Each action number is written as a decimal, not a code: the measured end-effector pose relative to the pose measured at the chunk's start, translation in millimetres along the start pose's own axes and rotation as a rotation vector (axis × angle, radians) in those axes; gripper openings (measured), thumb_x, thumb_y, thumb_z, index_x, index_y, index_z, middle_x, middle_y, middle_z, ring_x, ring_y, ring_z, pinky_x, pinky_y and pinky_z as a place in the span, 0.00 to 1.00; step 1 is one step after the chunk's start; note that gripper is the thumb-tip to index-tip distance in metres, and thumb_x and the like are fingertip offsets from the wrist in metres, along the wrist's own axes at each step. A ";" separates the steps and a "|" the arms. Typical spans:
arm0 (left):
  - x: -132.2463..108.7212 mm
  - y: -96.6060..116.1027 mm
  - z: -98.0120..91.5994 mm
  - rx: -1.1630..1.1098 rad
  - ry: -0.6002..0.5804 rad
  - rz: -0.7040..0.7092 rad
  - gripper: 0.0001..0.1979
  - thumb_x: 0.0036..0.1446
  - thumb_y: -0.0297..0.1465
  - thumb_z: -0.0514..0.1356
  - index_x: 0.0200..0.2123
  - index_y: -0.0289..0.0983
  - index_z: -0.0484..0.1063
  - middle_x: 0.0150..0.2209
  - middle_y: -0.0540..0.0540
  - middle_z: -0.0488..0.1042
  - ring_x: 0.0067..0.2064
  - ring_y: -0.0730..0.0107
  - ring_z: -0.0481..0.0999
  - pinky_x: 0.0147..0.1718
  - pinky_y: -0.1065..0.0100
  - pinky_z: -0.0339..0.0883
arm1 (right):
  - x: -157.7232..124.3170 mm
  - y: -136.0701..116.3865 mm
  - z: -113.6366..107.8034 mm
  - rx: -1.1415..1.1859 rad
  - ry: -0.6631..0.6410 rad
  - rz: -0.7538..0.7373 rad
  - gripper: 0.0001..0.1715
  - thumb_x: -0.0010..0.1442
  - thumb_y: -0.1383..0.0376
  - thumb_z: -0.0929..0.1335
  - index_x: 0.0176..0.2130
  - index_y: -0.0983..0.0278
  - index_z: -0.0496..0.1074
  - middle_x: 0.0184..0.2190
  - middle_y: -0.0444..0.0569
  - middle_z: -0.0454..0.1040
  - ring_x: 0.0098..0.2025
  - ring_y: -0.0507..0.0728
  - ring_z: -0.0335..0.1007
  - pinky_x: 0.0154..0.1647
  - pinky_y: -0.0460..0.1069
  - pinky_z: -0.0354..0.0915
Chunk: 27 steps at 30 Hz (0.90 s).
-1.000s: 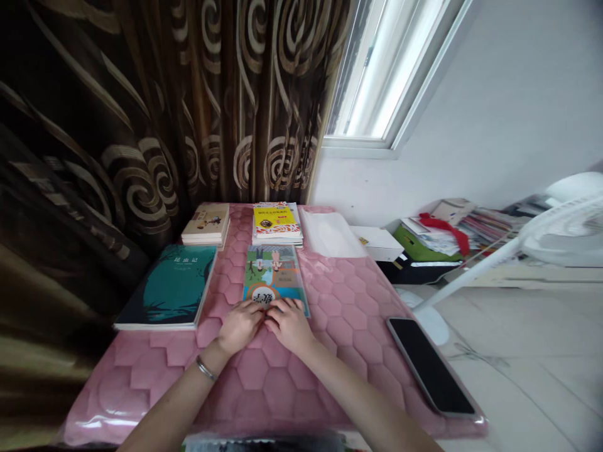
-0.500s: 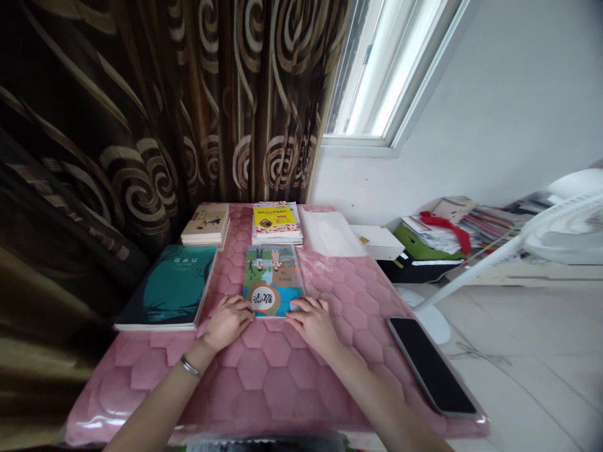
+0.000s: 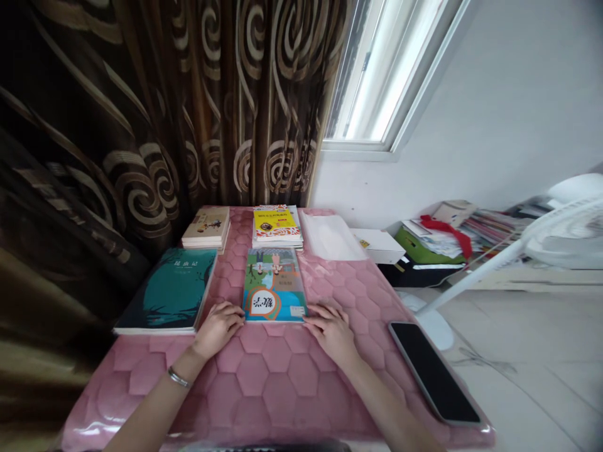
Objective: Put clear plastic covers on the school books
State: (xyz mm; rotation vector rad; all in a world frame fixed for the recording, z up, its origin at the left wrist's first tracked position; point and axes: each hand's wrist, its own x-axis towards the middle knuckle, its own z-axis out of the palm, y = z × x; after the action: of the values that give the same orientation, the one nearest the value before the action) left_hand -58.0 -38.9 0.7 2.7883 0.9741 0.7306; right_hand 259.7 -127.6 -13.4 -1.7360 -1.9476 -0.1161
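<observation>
A textbook (image 3: pixel 274 285) with a colourful cover lies flat on the pink padded table cover (image 3: pixel 277 389), its print upside down to me. My left hand (image 3: pixel 220 328) rests by its near left corner, fingers loosely bent, fingertips at the edge. At the near right corner is my right hand (image 3: pixel 332 333), fingers apart and low on the cover. Neither hand grips the book; whether the fingertips touch it, I cannot tell for certain. A large dark teal book (image 3: pixel 172 289) lies just left of my left hand.
Behind the textbook stands a stack of books with a yellow cover (image 3: pixel 277 226). Smaller tan books (image 3: pixel 207 226) are stacked at the far left. White sheets (image 3: pixel 333 237) lie at the back right, a phone (image 3: pixel 433 373) at the right edge. A white fan (image 3: pixel 490 257) stands beyond.
Both hands have moved off the textbook's near corners and apart, the left hand leftward and the right hand rightward. The textbook lies in nearly the same place.
</observation>
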 end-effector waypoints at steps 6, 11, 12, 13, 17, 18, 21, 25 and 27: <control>-0.2 2.8 -1.5 -0.012 -0.001 -0.018 0.07 0.60 0.28 0.58 0.31 0.40 0.76 0.40 0.49 0.78 0.43 0.68 0.72 0.43 0.64 0.63 | 1.3 -7.9 -4.8 -0.003 -0.005 0.076 0.14 0.63 0.57 0.64 0.34 0.52 0.80 0.50 0.45 0.75 0.50 0.58 0.67 0.49 0.55 0.55; 0.3 1.9 -0.4 -0.003 -0.002 -0.022 0.06 0.59 0.27 0.59 0.30 0.40 0.75 0.40 0.49 0.78 0.43 0.67 0.72 0.42 0.64 0.62 | 5.7 -5.5 -2.8 0.038 -0.027 0.164 0.15 0.62 0.56 0.64 0.32 0.53 0.80 0.50 0.45 0.74 0.51 0.59 0.67 0.48 0.56 0.56; 0.3 1.6 -0.3 -0.004 -0.002 -0.024 0.06 0.58 0.27 0.59 0.30 0.40 0.75 0.40 0.49 0.78 0.43 0.67 0.72 0.42 0.63 0.62 | 7.8 -3.3 -1.7 0.053 -0.030 0.185 0.15 0.61 0.56 0.64 0.33 0.53 0.80 0.51 0.45 0.74 0.52 0.60 0.67 0.48 0.56 0.57; 0.2 1.6 -0.4 -0.008 -0.003 -0.025 0.06 0.58 0.27 0.60 0.30 0.40 0.75 0.40 0.49 0.78 0.43 0.67 0.72 0.43 0.63 0.62 | 10.2 -0.7 -0.7 0.064 -0.033 0.207 0.14 0.61 0.55 0.65 0.33 0.52 0.80 0.50 0.45 0.74 0.53 0.61 0.66 0.48 0.57 0.57; 1.1 5.5 -3.4 -0.066 -0.019 -0.050 0.06 0.57 0.26 0.59 0.30 0.40 0.75 0.39 0.49 0.78 0.43 0.67 0.73 0.45 0.63 0.63 | 21.9 10.3 1.3 0.098 -0.047 0.287 0.15 0.59 0.55 0.65 0.29 0.54 0.80 0.50 0.46 0.75 0.53 0.63 0.65 0.50 0.60 0.58; 2.6 7.6 -4.8 -0.096 -0.026 -0.075 0.06 0.57 0.27 0.59 0.29 0.39 0.75 0.39 0.48 0.77 0.43 0.67 0.73 0.45 0.64 0.63 | 24.7 12.5 1.3 0.119 -0.046 0.302 0.16 0.59 0.55 0.65 0.28 0.55 0.79 0.49 0.46 0.75 0.52 0.63 0.66 0.50 0.60 0.59; 14.0 15.6 -9.8 -0.156 -0.058 -0.265 0.09 0.58 0.30 0.59 0.26 0.37 0.74 0.39 0.45 0.76 0.41 0.69 0.75 0.44 0.67 0.65 | 33.3 15.4 1.3 0.240 -0.038 0.324 0.18 0.60 0.56 0.62 0.32 0.59 0.78 0.44 0.49 0.78 0.47 0.60 0.70 0.50 0.57 0.62; 45.3 22.9 -15.2 -0.071 -0.193 -0.739 0.07 0.57 0.30 0.59 0.27 0.36 0.73 0.35 0.43 0.77 0.39 0.66 0.76 0.41 0.69 0.65 | 52.2 6.3 0.9 0.307 -0.130 0.467 0.17 0.61 0.56 0.62 0.42 0.60 0.74 0.38 0.49 0.79 0.40 0.57 0.75 0.42 0.51 0.66; 62.3 23.1 -15.3 -0.067 -0.250 -0.878 0.06 0.55 0.30 0.60 0.34 0.33 0.73 0.38 0.40 0.78 0.41 0.64 0.77 0.39 0.69 0.65 | 66.0 -1.7 -0.6 0.247 -0.193 0.547 0.16 0.60 0.56 0.64 0.43 0.61 0.73 0.38 0.49 0.79 0.41 0.58 0.75 0.40 0.49 0.66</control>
State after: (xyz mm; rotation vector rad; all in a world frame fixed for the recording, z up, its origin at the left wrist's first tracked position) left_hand -9.8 -20.2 45.3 1.9774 1.8338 0.2603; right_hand 255.7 -68.7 16.1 -2.0904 -1.4601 0.4794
